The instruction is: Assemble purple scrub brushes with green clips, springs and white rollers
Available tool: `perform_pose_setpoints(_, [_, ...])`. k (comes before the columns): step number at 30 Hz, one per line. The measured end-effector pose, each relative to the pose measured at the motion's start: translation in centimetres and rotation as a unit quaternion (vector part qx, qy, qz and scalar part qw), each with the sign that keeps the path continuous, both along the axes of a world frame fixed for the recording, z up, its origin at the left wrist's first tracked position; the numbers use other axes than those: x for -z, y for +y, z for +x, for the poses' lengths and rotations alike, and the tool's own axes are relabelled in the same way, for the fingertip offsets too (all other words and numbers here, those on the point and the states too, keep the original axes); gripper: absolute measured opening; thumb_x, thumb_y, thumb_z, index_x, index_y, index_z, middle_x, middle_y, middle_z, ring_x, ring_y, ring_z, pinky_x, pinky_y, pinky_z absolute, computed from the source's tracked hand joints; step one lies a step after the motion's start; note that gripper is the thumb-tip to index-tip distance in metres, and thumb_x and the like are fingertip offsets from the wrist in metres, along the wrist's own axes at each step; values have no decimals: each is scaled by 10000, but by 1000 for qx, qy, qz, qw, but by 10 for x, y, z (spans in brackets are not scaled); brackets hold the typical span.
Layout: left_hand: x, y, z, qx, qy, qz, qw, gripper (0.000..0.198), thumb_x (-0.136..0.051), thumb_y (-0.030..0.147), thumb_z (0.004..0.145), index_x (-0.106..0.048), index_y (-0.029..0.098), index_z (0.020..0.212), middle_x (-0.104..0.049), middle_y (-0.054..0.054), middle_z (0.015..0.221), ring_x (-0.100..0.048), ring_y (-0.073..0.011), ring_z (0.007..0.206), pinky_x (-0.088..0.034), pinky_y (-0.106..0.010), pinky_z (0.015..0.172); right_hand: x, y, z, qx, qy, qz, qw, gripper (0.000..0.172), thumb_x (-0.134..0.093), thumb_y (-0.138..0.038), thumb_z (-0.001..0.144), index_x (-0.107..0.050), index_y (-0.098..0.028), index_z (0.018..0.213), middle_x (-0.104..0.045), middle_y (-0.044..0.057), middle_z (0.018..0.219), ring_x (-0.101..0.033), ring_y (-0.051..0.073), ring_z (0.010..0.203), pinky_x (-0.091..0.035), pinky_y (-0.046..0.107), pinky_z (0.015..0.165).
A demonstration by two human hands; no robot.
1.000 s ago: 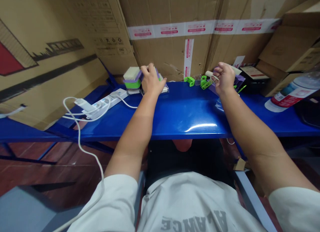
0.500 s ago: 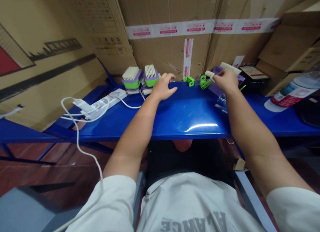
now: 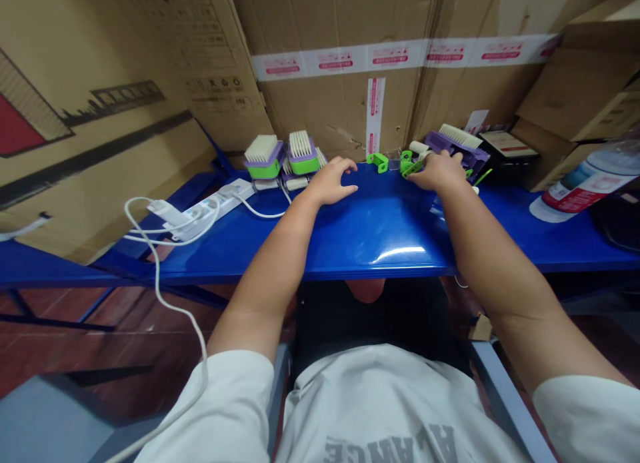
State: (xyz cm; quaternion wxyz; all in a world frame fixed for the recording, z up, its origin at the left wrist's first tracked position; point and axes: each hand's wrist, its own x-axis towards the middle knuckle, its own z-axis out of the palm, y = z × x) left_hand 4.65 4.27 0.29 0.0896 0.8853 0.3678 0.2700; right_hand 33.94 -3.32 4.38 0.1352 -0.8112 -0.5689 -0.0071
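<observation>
My left hand lies open, fingers spread, on the glossy blue bench top, touching nothing else. To its left stand two white-bristled brushes in green and purple holders, one and another, both clear of the hand. My right hand reaches over small green plastic parts, its fingers against them. Whether it grips them is hard to tell. Just behind that hand, a purple-backed brush lies tilted. A green plastic bracket sits between my hands.
A white power strip with plugged-in white cords lies at the bench's left. A dark box and a plastic bottle lie to the right. Cardboard sheets stand along the back. The bench front edge runs beneath my forearms.
My left hand has moved right off the second brush, leaving it uncovered and upright. My right hand has moved left and down onto the green parts, and the purple brush now shows behind it.
</observation>
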Motion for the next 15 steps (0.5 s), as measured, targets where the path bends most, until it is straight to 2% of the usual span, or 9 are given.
perform_pose_setpoints(6, [0,-1,-1,7,13,-6,1000,408,-846,212,922,-737,215,1315,-734,-109,1398,-746,-301,1301,-583,-457,1210,7,6,4,-6,21,-18,1000,831,-872,-519,923,-689,-109,1623,-521,307,1796,-379,607,1706,-477,734,1317])
perform_pose_setpoints(9, [-1,-2,0,6,15,-13,1000,418,-844,216,925,-735,218,1329,-730,-115,1431,-741,-304,1320,-584,-458,1213,16,14,9,-40,20,3,999,830,-920,-490,849,-727,-115,1564,-550,310,1753,-410,625,1657,-477,767,1289])
perform_pose_setpoints(11, [-2,-3,0,3,21,-15,1000,413,-847,225,927,-736,227,1325,-732,-108,1440,-740,-306,1329,-581,-464,1224,21,19,12,-54,16,21,998,819,-942,-531,817,-760,-135,1510,-597,298,1695,-456,624,1602,-484,781,1260])
perform_pose_setpoints(15, [-3,-5,0,3,29,-23,999,403,-851,237,947,-735,229,1333,-730,-121,1467,-748,-312,1330,-589,-469,1221,22,22,16,-58,34,35,997,828,-980,-546,795,-752,-131,1474,-586,305,1677,-445,632,1611,-455,769,1287])
